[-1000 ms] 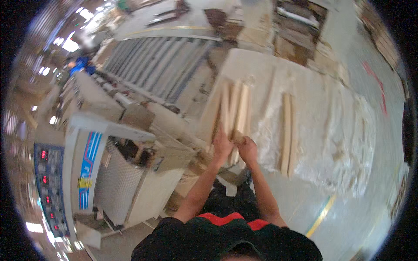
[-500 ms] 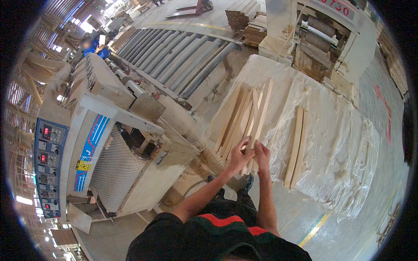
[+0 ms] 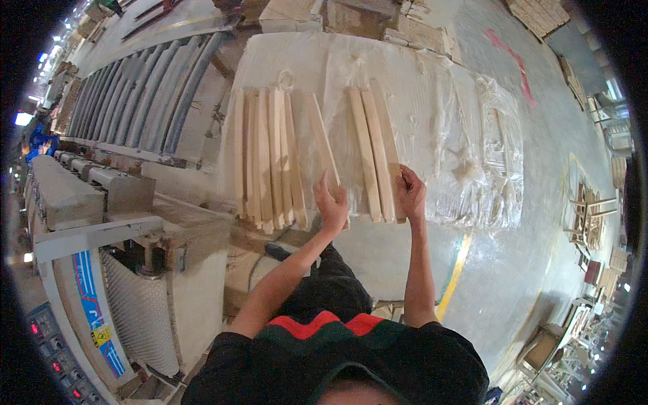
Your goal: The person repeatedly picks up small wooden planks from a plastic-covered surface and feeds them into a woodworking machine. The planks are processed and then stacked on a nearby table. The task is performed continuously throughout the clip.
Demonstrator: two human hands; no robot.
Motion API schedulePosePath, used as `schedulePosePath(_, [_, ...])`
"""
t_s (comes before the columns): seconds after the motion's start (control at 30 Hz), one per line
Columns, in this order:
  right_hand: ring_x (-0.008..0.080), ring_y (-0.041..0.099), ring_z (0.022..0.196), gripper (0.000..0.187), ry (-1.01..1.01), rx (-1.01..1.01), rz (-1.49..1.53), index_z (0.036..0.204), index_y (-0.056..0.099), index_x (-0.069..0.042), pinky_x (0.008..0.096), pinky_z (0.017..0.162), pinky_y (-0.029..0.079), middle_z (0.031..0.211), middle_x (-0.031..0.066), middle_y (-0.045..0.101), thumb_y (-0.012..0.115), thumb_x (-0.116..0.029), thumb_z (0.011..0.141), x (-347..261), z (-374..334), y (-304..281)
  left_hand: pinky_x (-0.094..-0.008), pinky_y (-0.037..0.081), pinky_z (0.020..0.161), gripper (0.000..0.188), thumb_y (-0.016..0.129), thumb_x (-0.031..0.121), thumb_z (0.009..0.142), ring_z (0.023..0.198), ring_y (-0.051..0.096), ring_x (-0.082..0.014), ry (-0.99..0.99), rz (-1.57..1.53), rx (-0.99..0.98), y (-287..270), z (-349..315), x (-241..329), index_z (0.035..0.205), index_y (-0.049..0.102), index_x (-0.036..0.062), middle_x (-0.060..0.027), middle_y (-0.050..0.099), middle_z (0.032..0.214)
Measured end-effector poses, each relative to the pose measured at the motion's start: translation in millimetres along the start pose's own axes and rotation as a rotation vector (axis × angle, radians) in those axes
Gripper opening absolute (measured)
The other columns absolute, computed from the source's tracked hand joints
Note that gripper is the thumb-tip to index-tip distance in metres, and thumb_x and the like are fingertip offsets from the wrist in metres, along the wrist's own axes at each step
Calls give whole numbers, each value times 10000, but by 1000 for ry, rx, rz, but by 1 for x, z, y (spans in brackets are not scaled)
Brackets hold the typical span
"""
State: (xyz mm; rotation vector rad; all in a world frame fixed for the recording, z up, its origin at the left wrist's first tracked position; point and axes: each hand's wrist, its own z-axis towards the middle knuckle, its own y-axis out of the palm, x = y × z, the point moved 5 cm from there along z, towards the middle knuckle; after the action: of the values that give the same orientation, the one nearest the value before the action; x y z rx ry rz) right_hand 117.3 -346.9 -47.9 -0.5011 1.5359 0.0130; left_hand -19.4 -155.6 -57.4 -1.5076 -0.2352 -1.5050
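Note:
Pale wooden slats lie on a sheet of clear plastic [image 3: 432,88] spread over a low platform. My left hand [image 3: 331,202] is closed on the near end of one tilted slat [image 3: 321,145], just right of a row of several slats [image 3: 266,155]. My right hand [image 3: 410,191] rests on the near end of the outer slat in a second small group [image 3: 373,148] to the right. Both forearms reach up from the lower edge.
A large sanding machine [image 3: 108,223] with a blue panel and red-lit controls stands at the left. Behind it runs a roller conveyor [image 3: 135,88]. Stacked wood [image 3: 540,13] lies at the far right, and a yellow floor line [image 3: 455,270] crosses near my right side.
The view has swung so the platform sits straight ahead. My hands, together on one bundle before, have spread apart: the left to a single tilted slat, the right to the right-hand group.

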Motion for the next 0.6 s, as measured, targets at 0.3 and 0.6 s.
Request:
schedulePosePath(0.3, [298, 613, 994, 260, -138, 72, -409, 1128, 612, -17, 431, 882, 458, 1028, 140, 666, 579, -72, 876, 44, -11, 2, -522, 355, 914, 609, 593, 141, 847, 1027, 440, -436, 7, 251, -182, 61, -28, -8, 1384, 337, 12, -259, 492, 1065])
schedulePosePath(0.6, [462, 445, 1132, 1078, 152, 57, -914, 1338, 327, 72, 543, 950, 367, 1259, 311, 435, 761, -595, 611, 8, -39, 52, -363, 418, 941, 469, 473, 329, 966, 1100, 570, -258, -348, -345, -573, 52, -25, -48, 1246, 534, -42, -193, 562, 1237])
